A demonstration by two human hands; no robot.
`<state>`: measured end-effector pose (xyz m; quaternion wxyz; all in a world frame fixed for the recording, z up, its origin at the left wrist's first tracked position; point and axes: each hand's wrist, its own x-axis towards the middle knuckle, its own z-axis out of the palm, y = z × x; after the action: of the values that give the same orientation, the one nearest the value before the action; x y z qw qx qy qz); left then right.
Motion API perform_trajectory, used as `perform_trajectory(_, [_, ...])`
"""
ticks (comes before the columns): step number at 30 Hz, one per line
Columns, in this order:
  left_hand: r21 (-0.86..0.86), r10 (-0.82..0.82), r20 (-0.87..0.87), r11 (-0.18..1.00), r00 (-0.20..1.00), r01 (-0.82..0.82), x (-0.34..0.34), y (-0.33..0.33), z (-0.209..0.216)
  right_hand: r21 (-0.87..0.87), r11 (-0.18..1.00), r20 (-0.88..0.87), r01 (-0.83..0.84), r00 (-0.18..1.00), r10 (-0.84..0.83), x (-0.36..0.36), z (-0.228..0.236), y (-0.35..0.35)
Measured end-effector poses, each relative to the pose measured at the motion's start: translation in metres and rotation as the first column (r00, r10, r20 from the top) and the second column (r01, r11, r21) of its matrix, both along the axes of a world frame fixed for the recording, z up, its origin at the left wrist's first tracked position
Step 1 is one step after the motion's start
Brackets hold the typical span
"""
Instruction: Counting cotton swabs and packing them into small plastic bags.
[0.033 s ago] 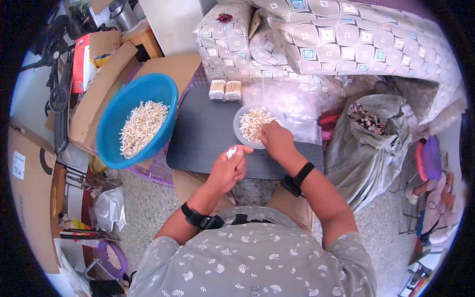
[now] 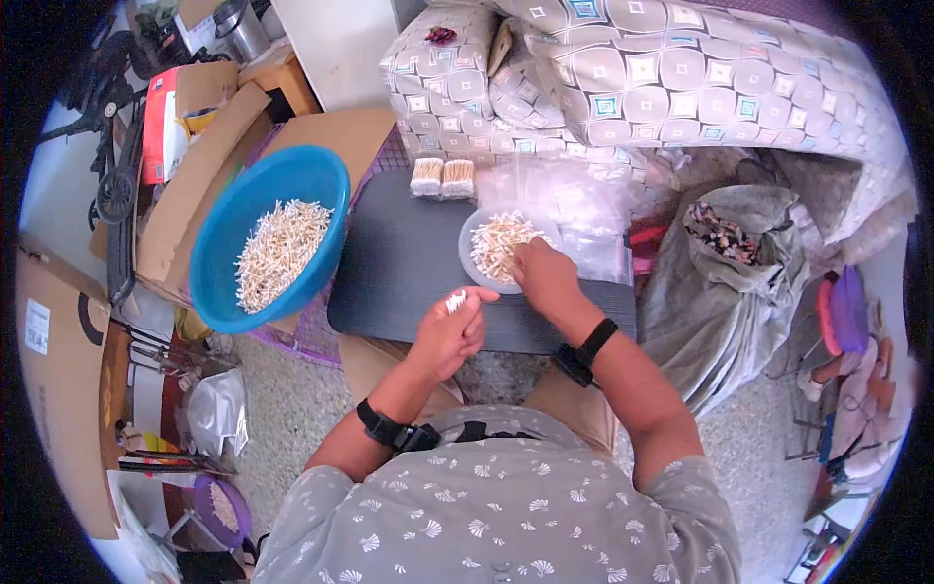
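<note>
Dark table [image 2: 389,263] — whitish bowl [image 2: 465,251] of cotton swabs [image 2: 498,243].
Left hand [image 2: 449,336] pinches a small swab bunch [image 2: 455,301]; right hand [image 2: 547,279] reaches into the bowl — fingertip closure cannot be determined.

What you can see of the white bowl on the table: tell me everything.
The bowl is small, round and whitish, apparently plastic. It sits upright on the dark table, holding a loose heap of cotton swabs. The right hand reaches over its near right rim, hiding part; whether it touches the rim is unclear. Plastic bags lie beside it.
</note>
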<state>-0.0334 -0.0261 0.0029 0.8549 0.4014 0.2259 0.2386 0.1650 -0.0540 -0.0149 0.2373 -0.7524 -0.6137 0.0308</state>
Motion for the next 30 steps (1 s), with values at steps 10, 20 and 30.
perform_trajectory(10, [-0.021,-0.001,-0.035,1.000,0.999,0.000,0.002,-0.001,0.002,0.145,0.988,-0.120,0.054,0.992,-0.036,0.004,-0.004,0.004])
perform_trajectory(20, [0.117,0.127,-0.064,0.986,0.990,-0.119,0.007,0.012,0.008,0.387,0.922,-0.607,0.033,0.762,0.228,0.003,0.003,0.003])
perform_trajectory(30, [0.223,0.180,-0.141,0.964,0.973,-0.146,0.010,0.018,0.005,0.287,0.958,-0.891,-0.019,0.363,0.274,-0.003,0.020,-0.016])
